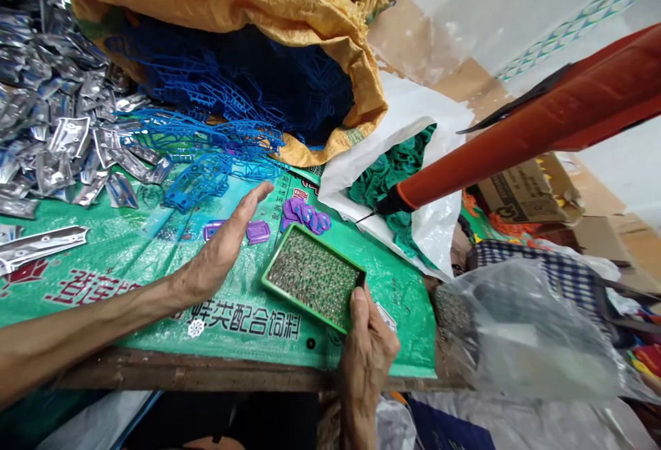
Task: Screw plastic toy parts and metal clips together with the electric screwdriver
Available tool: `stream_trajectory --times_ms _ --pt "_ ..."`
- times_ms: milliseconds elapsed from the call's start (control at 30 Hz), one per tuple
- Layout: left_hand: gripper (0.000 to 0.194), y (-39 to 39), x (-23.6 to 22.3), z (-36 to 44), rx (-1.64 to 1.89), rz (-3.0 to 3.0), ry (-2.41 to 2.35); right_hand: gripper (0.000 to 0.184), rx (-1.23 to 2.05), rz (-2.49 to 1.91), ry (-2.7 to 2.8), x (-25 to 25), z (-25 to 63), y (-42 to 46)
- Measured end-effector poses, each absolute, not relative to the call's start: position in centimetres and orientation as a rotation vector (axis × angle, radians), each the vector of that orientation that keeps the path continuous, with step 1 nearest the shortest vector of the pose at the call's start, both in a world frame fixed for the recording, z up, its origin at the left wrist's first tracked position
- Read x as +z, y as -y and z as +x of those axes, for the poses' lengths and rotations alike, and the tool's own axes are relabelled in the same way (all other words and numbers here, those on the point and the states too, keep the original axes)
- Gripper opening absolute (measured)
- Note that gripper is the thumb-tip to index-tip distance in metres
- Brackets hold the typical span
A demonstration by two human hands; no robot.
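My right hand (369,336) grips the lower right corner of a shallow green tray (303,308), thumb on the rim. Many small metal screws (315,274) fill the tray, which looks held at a slant over the green sheet. To its left my left hand (222,254) is raised, fingers stretched out and holding nothing. Purple plastic pieces (307,216) lie just beyond the tray, and a separate purple part (258,232) is beside my left fingers. An orange-red power screwdriver (465,168) reaches in from the right, its thin bit pointing down-left above the tray's far side.
Shiny silver parts (67,133) are heaped at the left. Blue plastic frames (201,178) spill from a yellow woven sack (330,144). A white bag (444,230) holds green pieces (382,168). A clear plastic bag (537,340) and cardboard box (521,192) are at the right.
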State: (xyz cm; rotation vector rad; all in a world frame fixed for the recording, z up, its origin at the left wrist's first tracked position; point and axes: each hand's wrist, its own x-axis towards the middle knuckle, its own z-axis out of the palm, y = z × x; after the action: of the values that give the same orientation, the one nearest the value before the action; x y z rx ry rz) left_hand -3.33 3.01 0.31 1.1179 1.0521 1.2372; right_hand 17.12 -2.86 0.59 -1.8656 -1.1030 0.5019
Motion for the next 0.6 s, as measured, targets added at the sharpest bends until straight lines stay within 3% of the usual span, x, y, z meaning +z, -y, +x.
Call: stream_trajectory --times_ms 167,600 --pt "0.075 -2.95 0.29 -3.36 1.176 1.113 -1.081 0.069 0.623 -1.864 1.131 0.76 17.01 2.88" --pt "0.076 -3.0 0.95 -3.21 1.23 1.098 -1.084 0.062 0.442 -1.874 1.129 0.44 17.72 2.89"
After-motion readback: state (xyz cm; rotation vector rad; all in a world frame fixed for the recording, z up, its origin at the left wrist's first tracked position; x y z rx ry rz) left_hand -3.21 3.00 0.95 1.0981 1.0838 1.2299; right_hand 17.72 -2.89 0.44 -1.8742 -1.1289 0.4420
